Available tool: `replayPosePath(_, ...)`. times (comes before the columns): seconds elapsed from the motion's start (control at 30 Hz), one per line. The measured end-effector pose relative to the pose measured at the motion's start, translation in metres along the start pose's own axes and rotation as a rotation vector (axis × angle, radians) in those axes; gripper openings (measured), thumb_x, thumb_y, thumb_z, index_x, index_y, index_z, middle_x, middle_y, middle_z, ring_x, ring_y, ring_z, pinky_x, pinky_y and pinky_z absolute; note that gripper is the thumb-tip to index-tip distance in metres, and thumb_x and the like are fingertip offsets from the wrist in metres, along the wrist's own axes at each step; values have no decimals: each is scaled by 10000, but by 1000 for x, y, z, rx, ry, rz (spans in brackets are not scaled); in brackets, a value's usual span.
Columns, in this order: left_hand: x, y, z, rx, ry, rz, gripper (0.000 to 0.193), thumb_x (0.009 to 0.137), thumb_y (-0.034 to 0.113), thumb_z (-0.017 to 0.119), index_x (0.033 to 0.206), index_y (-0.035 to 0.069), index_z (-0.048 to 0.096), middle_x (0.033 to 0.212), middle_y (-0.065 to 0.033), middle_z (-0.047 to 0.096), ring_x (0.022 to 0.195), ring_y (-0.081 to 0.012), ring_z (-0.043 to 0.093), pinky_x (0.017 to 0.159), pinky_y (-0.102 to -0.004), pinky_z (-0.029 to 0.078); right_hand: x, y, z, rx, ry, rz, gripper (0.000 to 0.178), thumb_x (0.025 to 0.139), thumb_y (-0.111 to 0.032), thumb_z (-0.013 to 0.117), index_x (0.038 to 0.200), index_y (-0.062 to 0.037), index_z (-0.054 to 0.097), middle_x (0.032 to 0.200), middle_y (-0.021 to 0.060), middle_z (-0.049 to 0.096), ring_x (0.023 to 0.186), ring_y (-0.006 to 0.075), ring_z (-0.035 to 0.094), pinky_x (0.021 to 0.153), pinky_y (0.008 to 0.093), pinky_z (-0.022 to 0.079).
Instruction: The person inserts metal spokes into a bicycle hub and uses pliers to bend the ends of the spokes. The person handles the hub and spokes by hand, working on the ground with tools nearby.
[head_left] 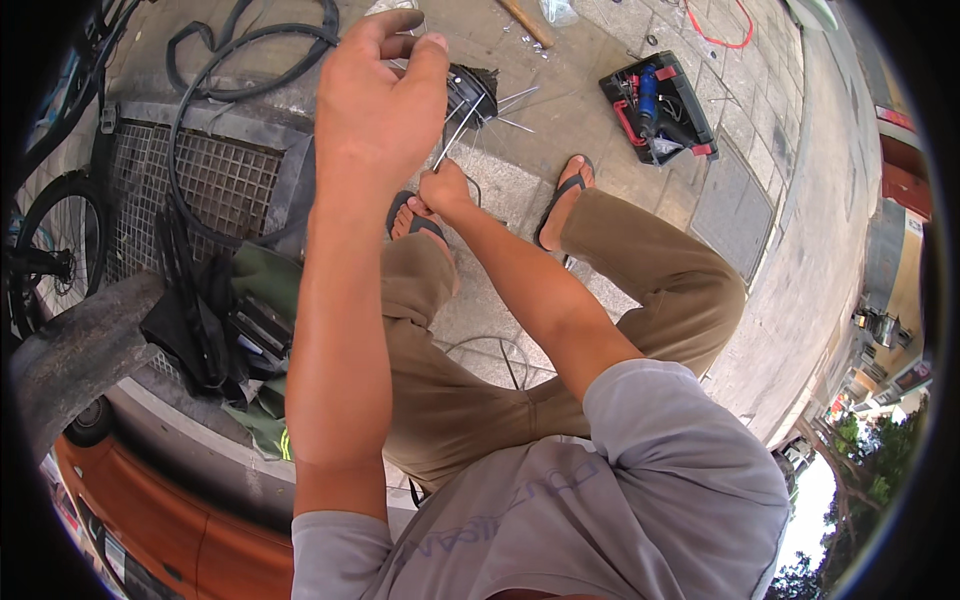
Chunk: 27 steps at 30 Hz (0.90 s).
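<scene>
My left hand (375, 105) is raised close to the camera, its fingers curled toward the thumb; what lies between them, if anything, is too hidden to make out. Lower and farther away, my right hand (446, 190) is closed around a thin silvery metal rod (461, 130) that slants up to the right. Just beyond the rod's upper end, a dark ridged part (478, 88) with several thin metal spokes (516, 124) sticking out rests near the ground, partly covered by my left hand and wrist.
An open black toolbox (700, 130) with a blue tool (648, 100) lies at the right. A dark rubber tyre or tube (235, 95) loops over a metal grating (190, 175) at left. A hammer-like wooden handle (527, 22), bicycle wheel (62, 240), thick pipe (85, 345) and orange car (180, 500) surround me.
</scene>
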<state>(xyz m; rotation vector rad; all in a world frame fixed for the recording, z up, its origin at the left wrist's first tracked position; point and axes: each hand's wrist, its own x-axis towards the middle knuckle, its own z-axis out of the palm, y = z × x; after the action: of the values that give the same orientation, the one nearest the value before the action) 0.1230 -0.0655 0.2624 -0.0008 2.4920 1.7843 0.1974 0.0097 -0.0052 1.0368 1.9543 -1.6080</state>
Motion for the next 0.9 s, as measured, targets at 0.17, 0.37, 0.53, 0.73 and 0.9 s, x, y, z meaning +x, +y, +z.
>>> replayPosePath(0.17,-2,0,-1,0,-14,19,466,958,227,697,1316,-60,621,1077,-119,734,871,-156,712,760,-287,540,19,43,8,-35,-112,31,185,935,-74,536,979,99,584,767,225,694,644,268,728,491,433,548)
replayPosePath(0.37,-8,6,-3,-14,-15,-6,457,961,205,703,1311,-75,614,1073,-120,728,825,-133,684,745,-273,532,13,7,22,276,-198,52,188,980,-91,532,1056,78,565,831,191,708,600,221,669,484,361,532)
replayPosePath(0.53,-6,14,4,-61,-57,8,462,962,206,704,1315,-77,610,1092,-128,726,843,-143,702,747,-276,537,57,32,34,134,-4,-85,145,968,-85,548,1004,52,580,861,182,719,615,214,663,491,352,537)
replayPosePath(0.73,-1,3,-9,-135,40,17,470,958,199,705,1330,-68,600,1104,-128,727,865,-165,724,730,-279,546,-2,-35,52,648,-360,36,143,964,-114,600,938,25,579,852,181,724,625,219,676,521,357,559)
replayPosePath(0.9,-1,-1,-11,-217,84,5,470,948,180,709,1333,-62,593,1096,-114,724,852,-161,729,707,-273,538,-14,32,20,1,-259,-32,227,936,-190,652,994,29,662,880,170,736,780,265,726,689,400,586)
